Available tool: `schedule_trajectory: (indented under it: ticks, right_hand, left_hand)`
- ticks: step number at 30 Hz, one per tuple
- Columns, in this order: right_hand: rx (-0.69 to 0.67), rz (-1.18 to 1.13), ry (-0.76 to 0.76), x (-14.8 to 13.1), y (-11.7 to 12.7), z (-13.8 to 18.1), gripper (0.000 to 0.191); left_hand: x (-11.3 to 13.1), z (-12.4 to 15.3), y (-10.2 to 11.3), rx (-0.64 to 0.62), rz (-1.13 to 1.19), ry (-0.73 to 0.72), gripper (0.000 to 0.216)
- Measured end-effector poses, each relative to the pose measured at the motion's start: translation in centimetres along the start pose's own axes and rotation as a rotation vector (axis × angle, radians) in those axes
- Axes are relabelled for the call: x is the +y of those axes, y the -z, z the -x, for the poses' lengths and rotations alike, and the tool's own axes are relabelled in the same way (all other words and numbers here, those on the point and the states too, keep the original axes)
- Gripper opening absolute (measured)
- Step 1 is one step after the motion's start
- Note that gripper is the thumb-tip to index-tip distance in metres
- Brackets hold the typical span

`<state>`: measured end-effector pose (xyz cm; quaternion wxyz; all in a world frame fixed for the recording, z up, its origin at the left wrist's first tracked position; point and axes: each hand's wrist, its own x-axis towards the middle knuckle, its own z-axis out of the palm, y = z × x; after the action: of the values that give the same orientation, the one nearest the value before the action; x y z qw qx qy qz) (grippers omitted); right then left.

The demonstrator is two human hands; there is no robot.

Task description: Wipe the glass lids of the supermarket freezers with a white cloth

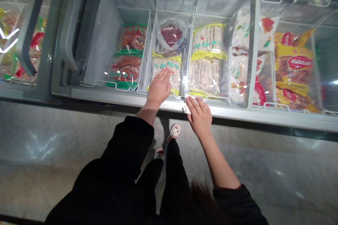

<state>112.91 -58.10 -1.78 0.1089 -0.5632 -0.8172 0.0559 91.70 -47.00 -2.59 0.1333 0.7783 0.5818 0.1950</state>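
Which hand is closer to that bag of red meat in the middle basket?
Left. The left hand lies flat on the pack just in front of the bag; the right hand rests further back on the freezer rim.

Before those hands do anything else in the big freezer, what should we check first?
1. Lid out of the way: ok, it is slid to the left and the middle basket is uncovered.
2. Left hand on the packet: ok, it lies flat on top, fingers straight, not gripping.
3. Right hand steady: ok, it rests on the freezer rim.
4. The small white thing under the right fingers: cannot tell what it is or whether it is held.
5. Bag with red contents clear of the hand: ok, it lies behind the packet, untouched.
6. Packet loose, not frozen stuck: cannot tell.
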Motion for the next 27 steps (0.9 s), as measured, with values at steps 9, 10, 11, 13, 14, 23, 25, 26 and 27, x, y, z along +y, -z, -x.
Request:
schedule_trajectory:
  ticks: [9,10,11,13,14,23,25,26,27]
  right_hand:
    - [-0.008,-0.024,-0.010,-5.2,-2.3,-1.1,0.061]
    - [-0.025,-0.014,0.029,-5.0,-2.4,-0.5,0.060]
    - [-0.032,-0.002,0.049,-4.5,-2.4,0.1,0.059]
    - [-0.023,0.018,0.027,-2.9,-2.2,1.4,0.059]
    - [-0.010,0.024,-0.017,-2.1,-2.0,1.8,0.059]
    - [0.004,-0.063,-0.168,-0.5,-0.4,-3.5,0.061]
    - [-0.045,-0.097,-0.084,-0.5,-0.1,-4.0,0.062]
    - [-0.061,-0.113,-0.053,-0.3,0.2,-3.9,0.063]
    - [-0.074,-0.129,-0.026,0.0,0.4,-3.8,0.064]
  left_hand:
    - [-0.2,-0.1,0.0,0.001,-0.008,-0.001,0.058]
    - [-0.3,-0.1,-0.1,0.006,-0.008,-0.006,0.058]
    - [-0.3,-0.1,-0.1,0.009,-0.005,-0.011,0.059]
    - [-0.3,0.0,-0.2,0.012,0.008,-0.015,0.059]
    - [-0.3,0.0,-0.2,0.013,0.013,-0.014,0.058]
    - [0.0,-0.1,0.1,0.015,0.006,-0.002,0.058]
    - [0.1,-0.1,0.2,0.011,0.007,0.003,0.058]
    - [0.2,-0.1,0.2,0.007,0.004,0.005,0.058]
    - [0.2,-0.1,0.2,0.002,0.001,0.005,0.058]
